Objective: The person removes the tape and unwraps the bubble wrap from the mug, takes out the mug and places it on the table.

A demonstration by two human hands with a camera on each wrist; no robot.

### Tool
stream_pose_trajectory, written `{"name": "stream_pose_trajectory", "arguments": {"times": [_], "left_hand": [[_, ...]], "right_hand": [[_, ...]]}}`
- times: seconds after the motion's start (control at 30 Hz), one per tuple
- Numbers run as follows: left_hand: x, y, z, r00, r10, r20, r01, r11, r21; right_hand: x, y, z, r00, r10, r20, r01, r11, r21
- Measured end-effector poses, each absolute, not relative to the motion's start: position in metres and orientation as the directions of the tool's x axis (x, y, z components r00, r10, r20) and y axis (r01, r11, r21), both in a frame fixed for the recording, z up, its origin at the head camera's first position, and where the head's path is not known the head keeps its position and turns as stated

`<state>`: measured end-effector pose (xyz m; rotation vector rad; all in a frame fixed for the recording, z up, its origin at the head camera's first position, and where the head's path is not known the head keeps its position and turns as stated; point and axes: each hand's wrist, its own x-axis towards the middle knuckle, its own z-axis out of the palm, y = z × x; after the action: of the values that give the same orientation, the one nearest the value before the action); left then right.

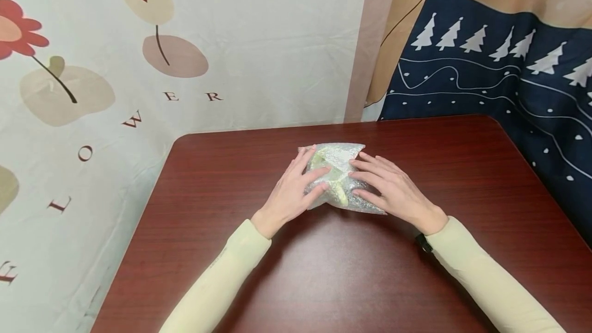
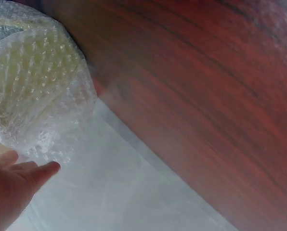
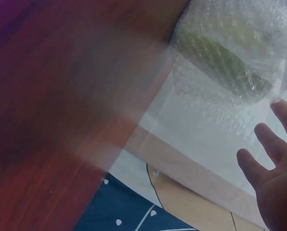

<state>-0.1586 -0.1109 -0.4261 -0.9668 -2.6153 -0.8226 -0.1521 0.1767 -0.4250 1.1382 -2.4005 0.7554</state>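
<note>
"What are the hands doing?"

"A person's bare left hand [image 1: 290, 189] and bare right hand [image 1: 401, 193] flank a crumpled, silvery-clear bubble-wrap bundle [image 1: 339, 157]. The grip is wide: fingers spread and fairly straight, curled around nothing. The left fingertips lie over the bundle's left part; the right ones reach its right side. How hard they press, I cannot tell."

"What is inside the wrap?"

"A yellow-green shape [image 1: 340, 195] shows through, blurred by the bubbles; I cannot tell what it is."

"And where is the bundle?"

"Between the hands, toward the far edge of a dark red-brown wood-grain table [image 1: 333, 281]. Whether it rests there or is raised slightly, I cannot tell."

"What else is around?"

"Pale yellow-green long sleeves [image 1: 222, 276], and a black wristband [image 1: 423, 243] at the right cuff. Beyond the table hang a whitish cloth printed with flowers and letters [image 1: 277, 40] and, at the right, a navy cloth with white trees [image 1: 467, 73]."
</note>
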Motion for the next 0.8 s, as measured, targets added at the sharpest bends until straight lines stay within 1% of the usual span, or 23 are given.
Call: {"name": "stream_pose_trajectory", "arguments": {"times": [0.13,0.37,0.5,0.7,0.8], "left_hand": [[-0.1601,-0.1108,-0.4268,-0.765,0.514,0.389,0.644,0.605,0.468],[-0.1588,-0.1107,-0.4270,-0.801,0.500,0.330,0.592,0.578,0.562],[-0.1585,-0.1103,-0.4277,-0.803,0.501,0.322,0.587,0.572,0.573],[-0.1595,-0.1108,-0.4299,-0.796,0.503,0.337,0.598,0.566,0.568],[-0.1600,-0.1114,-0.4305,-0.793,0.505,0.341,0.602,0.565,0.564]], "right_hand": [[-0.1547,0.1758,-0.4227,-0.574,-0.607,0.550,-0.809,0.526,-0.264],[-0.1579,0.1743,-0.4224,-0.521,-0.635,0.571,-0.834,0.522,-0.181],[-0.1580,0.1748,-0.4230,-0.500,-0.648,0.575,-0.845,0.512,-0.157],[-0.1596,0.1756,-0.4231,-0.500,-0.648,0.575,-0.847,0.504,-0.168],[-0.1615,0.1750,-0.4230,-0.480,-0.651,0.588,-0.851,0.509,-0.131]]}}
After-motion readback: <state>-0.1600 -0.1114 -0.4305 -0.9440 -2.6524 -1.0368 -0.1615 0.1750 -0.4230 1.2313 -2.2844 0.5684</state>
